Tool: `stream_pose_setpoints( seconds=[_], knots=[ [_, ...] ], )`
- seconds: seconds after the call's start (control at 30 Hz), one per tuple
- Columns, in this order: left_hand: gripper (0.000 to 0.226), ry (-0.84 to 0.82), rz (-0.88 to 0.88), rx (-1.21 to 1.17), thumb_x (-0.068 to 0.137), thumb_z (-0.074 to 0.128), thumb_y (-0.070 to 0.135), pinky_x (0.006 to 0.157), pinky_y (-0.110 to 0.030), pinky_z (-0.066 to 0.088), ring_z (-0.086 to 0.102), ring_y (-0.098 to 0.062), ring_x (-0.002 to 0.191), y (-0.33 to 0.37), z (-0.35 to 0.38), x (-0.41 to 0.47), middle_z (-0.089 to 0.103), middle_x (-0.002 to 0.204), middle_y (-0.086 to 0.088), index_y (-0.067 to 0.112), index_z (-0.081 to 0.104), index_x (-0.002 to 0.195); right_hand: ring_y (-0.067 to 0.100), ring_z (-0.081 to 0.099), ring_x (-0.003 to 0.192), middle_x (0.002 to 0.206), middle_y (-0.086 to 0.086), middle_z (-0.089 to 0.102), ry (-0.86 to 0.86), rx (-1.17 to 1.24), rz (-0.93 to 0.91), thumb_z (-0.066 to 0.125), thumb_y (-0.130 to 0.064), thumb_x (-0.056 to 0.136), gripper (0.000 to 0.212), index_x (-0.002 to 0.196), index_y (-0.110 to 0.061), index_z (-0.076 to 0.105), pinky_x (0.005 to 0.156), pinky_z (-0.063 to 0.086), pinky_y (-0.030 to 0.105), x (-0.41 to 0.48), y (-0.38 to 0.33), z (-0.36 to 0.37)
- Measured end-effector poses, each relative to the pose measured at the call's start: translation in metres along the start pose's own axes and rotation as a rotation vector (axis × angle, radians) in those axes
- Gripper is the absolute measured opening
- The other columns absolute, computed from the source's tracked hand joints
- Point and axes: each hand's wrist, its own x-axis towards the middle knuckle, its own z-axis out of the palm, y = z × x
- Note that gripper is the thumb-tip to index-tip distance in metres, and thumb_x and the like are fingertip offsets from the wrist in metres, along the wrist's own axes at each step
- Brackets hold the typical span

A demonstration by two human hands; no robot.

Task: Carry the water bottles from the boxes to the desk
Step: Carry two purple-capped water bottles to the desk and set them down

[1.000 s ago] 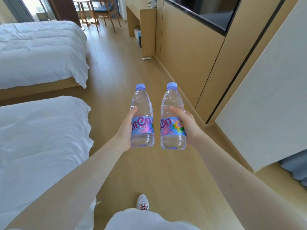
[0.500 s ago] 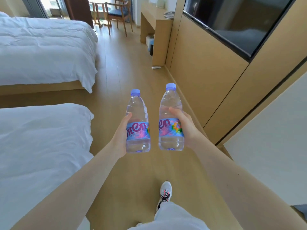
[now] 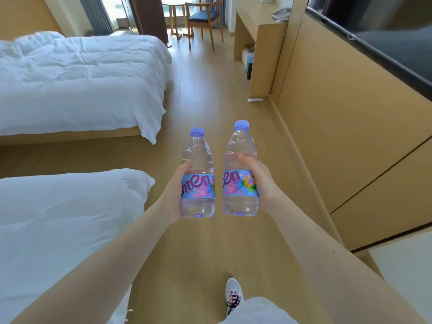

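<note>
I hold two clear water bottles with lilac caps and pink-blue labels upright in front of me, side by side over the wooden floor. My left hand [image 3: 174, 192] grips the left bottle [image 3: 198, 160] around its label. My right hand [image 3: 261, 185] grips the right bottle [image 3: 240, 150] the same way, a little higher. The wooden desk [image 3: 261, 29] stands far ahead on the right, against the wall, with a telephone on its top. No boxes are in view.
Two beds with white duvets, the near bed [image 3: 65, 230] and the far bed [image 3: 77, 76], fill the left side. A wooden wall panel [image 3: 339, 113] with a dark TV screen [image 3: 385, 31] runs along the right. A chair [image 3: 203, 19] and small table stand by the window. The floor aisle [image 3: 210, 90] leads between them.
I have walked forward along the aisle: the desk, chair and far bed are closer and larger. Both bottles stay held upright in my hands.
</note>
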Motion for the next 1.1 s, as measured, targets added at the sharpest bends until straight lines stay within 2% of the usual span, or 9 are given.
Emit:
stream_pose_setpoints(
  seconds=[0.13, 0.3, 0.43, 0.57, 0.67, 0.73, 0.9, 0.97, 1.1],
  knots=[
    [0.052, 0.056, -0.011, 0.002, 0.070, 0.056, 0.059, 0.068, -0.032, 0.058, 0.069, -0.017, 0.070, 0.034, 0.018, 0.056, 0.070, 0.082, -0.005, 0.015, 0.062, 0.097, 0.024, 0.067, 0.080, 0.098, 0.011, 0.067, -0.006, 0.031, 0.022, 0.074, -0.038, 0.063, 0.076, 0.129, -0.006, 0.055, 0.073, 0.056, 0.035, 0.065, -0.031, -0.015],
    [0.044, 0.101, -0.007, 0.000, 0.089, 0.047, 0.055, 0.060, -0.030, 0.058, 0.069, -0.017, 0.062, 0.070, 0.026, 0.102, 0.070, 0.073, -0.005, 0.014, 0.063, 0.089, 0.023, 0.067, 0.077, 0.097, 0.011, 0.065, -0.016, 0.033, 0.050, 0.069, -0.035, 0.069, 0.070, 0.131, -0.006, 0.054, 0.070, 0.056, 0.033, 0.125, -0.052, -0.027],
    [0.044, 0.101, -0.013, -0.015, 0.086, 0.049, 0.055, 0.062, -0.030, 0.058, 0.069, -0.018, 0.063, 0.089, 0.023, 0.134, 0.071, 0.074, -0.005, 0.014, 0.064, 0.090, 0.020, 0.068, 0.068, 0.091, 0.011, 0.066, -0.033, 0.054, 0.066, 0.067, -0.025, 0.084, 0.054, 0.131, -0.003, 0.053, 0.061, 0.057, 0.030, 0.160, -0.059, -0.030],
    [0.053, 0.061, -0.041, -0.045, 0.069, 0.057, 0.058, 0.071, -0.033, 0.058, 0.067, -0.020, 0.074, 0.104, 0.015, 0.173, 0.069, 0.083, -0.006, 0.014, 0.063, 0.098, 0.023, 0.069, 0.071, 0.092, 0.013, 0.068, -0.019, 0.018, 0.069, 0.059, -0.021, 0.091, 0.043, 0.130, -0.003, 0.054, 0.064, 0.058, 0.031, 0.196, -0.067, -0.028],
    [0.052, -0.004, -0.067, -0.029, 0.072, 0.056, 0.058, 0.067, -0.032, 0.058, 0.067, -0.019, 0.073, 0.125, 0.003, 0.208, 0.069, 0.082, -0.005, 0.014, 0.062, 0.099, 0.026, 0.069, 0.076, 0.096, 0.016, 0.068, -0.001, -0.008, 0.035, 0.063, -0.022, 0.088, 0.045, 0.128, -0.003, 0.056, 0.067, 0.058, 0.032, 0.226, -0.076, -0.022],
    [0.047, -0.028, -0.078, -0.001, 0.081, 0.051, 0.058, 0.062, -0.031, 0.058, 0.069, -0.017, 0.065, 0.148, -0.005, 0.234, 0.070, 0.076, -0.005, 0.014, 0.062, 0.093, 0.028, 0.069, 0.078, 0.099, 0.020, 0.069, 0.032, -0.030, 0.005, 0.070, -0.026, 0.077, 0.054, 0.125, -0.004, 0.057, 0.069, 0.058, 0.035, 0.250, -0.086, -0.016],
    [0.052, -0.089, -0.049, -0.020, 0.091, 0.042, 0.057, 0.057, -0.027, 0.058, 0.068, -0.018, 0.058, 0.223, -0.015, 0.300, 0.070, 0.070, -0.006, 0.011, 0.065, 0.083, 0.033, 0.067, 0.086, 0.112, 0.025, 0.067, 0.095, -0.066, -0.064, 0.067, -0.033, 0.069, 0.066, 0.128, -0.005, 0.054, 0.076, 0.057, 0.039, 0.314, -0.127, 0.013],
    [0.056, -0.130, -0.039, -0.053, 0.089, 0.043, 0.058, 0.058, -0.027, 0.058, 0.068, -0.019, 0.060, 0.254, -0.019, 0.324, 0.070, 0.072, -0.007, 0.010, 0.069, 0.079, 0.030, 0.067, 0.083, 0.107, 0.022, 0.067, 0.113, -0.072, -0.094, 0.067, -0.034, 0.070, 0.065, 0.127, -0.006, 0.055, 0.071, 0.058, 0.036, 0.339, -0.146, 0.027],
    [0.055, -0.178, -0.036, -0.022, 0.086, 0.045, 0.061, 0.061, -0.029, 0.058, 0.068, -0.019, 0.063, 0.300, -0.026, 0.363, 0.070, 0.076, -0.007, 0.011, 0.065, 0.088, 0.023, 0.067, 0.075, 0.087, 0.008, 0.067, 0.144, -0.043, -0.129, 0.067, -0.034, 0.069, 0.049, 0.113, -0.014, 0.059, 0.067, 0.056, 0.034, 0.382, -0.171, 0.050]
  ],
)
